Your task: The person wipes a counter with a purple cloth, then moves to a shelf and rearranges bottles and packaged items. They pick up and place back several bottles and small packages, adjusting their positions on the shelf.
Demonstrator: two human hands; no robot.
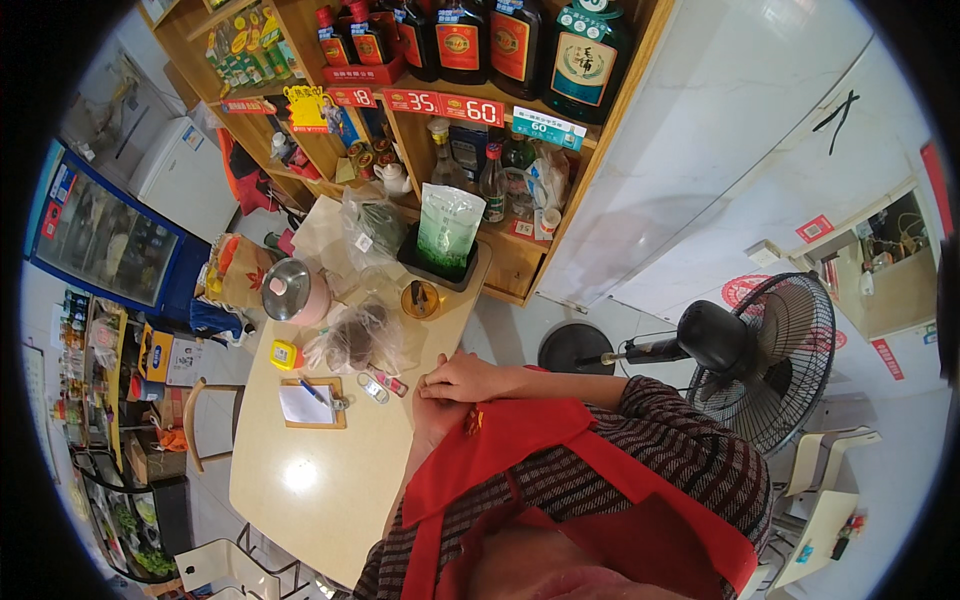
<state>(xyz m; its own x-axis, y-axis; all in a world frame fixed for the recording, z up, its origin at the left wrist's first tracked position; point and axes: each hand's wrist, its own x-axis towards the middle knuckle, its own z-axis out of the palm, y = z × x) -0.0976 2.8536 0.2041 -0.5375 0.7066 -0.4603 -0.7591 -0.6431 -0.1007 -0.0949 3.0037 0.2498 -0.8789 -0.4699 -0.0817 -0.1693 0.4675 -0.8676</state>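
Observation:
My right hand (466,376) lies folded over my left hand (433,415) at the edge of a pale table (330,510). The fingers of the right curl over the left, whose own fingers are mostly hidden. Closest to them on the tabletop are a pink object (391,383) and a metal bottle opener (373,388). A wooden clipboard (341,421) holds white paper (304,409) with a blue pen (312,391) across it. Beyond sits a clear plastic bag (386,337) with dark contents. An amber glass dish (420,300) has a dark object inside.
A pink pot (296,292) with a glass lid, a yellow container (284,355) and a green pouch (448,225) in a black tray (465,277) stand on the table. Wooden shelves (600,150) hold bottles behind. A black pedestal fan (750,360) stands at right, a chair (225,566) at lower left.

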